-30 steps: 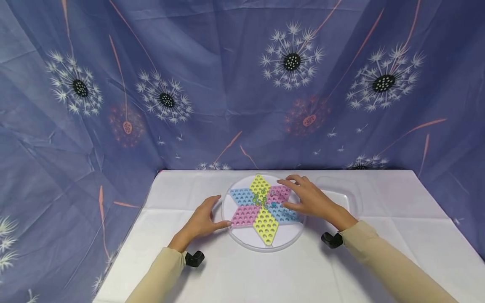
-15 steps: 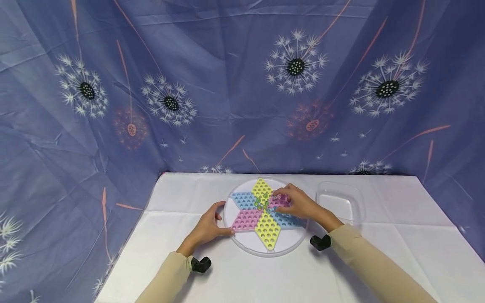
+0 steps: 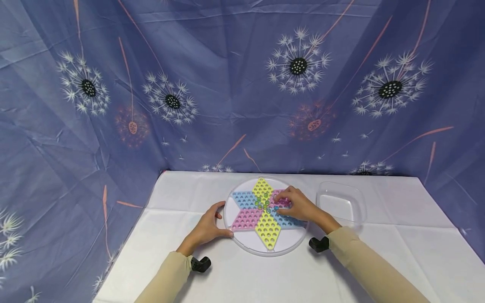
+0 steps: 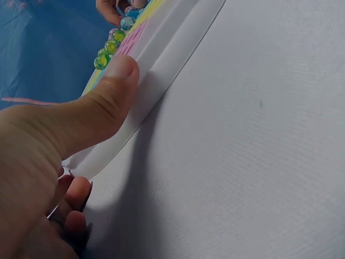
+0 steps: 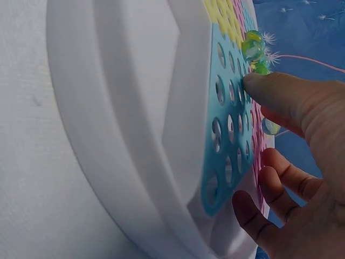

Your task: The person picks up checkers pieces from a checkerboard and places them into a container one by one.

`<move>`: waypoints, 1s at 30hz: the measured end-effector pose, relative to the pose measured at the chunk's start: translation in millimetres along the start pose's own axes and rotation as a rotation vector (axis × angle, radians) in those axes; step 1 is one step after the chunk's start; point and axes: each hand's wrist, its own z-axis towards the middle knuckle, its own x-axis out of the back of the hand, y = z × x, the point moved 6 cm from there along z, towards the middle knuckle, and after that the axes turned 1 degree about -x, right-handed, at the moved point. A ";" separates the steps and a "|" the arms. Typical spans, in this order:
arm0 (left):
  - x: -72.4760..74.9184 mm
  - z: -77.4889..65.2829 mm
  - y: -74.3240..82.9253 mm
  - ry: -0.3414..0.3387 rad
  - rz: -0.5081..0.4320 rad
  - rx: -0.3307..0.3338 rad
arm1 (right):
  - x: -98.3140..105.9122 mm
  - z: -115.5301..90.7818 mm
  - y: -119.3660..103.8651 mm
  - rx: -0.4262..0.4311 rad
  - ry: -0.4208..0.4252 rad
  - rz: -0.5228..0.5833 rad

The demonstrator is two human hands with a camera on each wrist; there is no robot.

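Observation:
A round white Chinese checkers board (image 3: pixel 242 244) with a yellow, pink and blue star lies on the table. Clear and green marbles (image 3: pixel 261 202) are bunched around its centre. My left hand (image 3: pixel 206 225) touches the board's left side, its thumb over the rim, as the left wrist view also shows. Over the pink and blue points on the right, my right hand (image 3: pixel 299 204) reaches down with thumb and forefinger apart. A blue marble (image 3: pixel 276 208) sits at its thumb tip. In the right wrist view the thumb (image 5: pixel 280 89) hides part of the marbles, and the other fingers curve loosely.
To the right of the board stands a clear plastic tray (image 3: pixel 322 206). The table (image 3: pixel 273 282) has a white cloth, and a blue dandelion-print curtain (image 3: pixel 227 92) hangs behind and to the left of it.
My right hand has come down and left toward the marbles, its thumb and forefinger drawing closer together. The left hand has come up against the rim. The head view has shifted slightly.

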 end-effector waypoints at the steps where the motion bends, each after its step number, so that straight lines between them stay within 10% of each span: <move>1: 0.1 -0.1 0.0 0.001 0.002 -0.005 | -0.1 0.2 -0.2 0.004 0.003 -0.001; 30: 0.6 -0.8 -4.1 0.061 0.008 -0.013 | -3.4 -0.3 2.0 0.019 0.022 0.003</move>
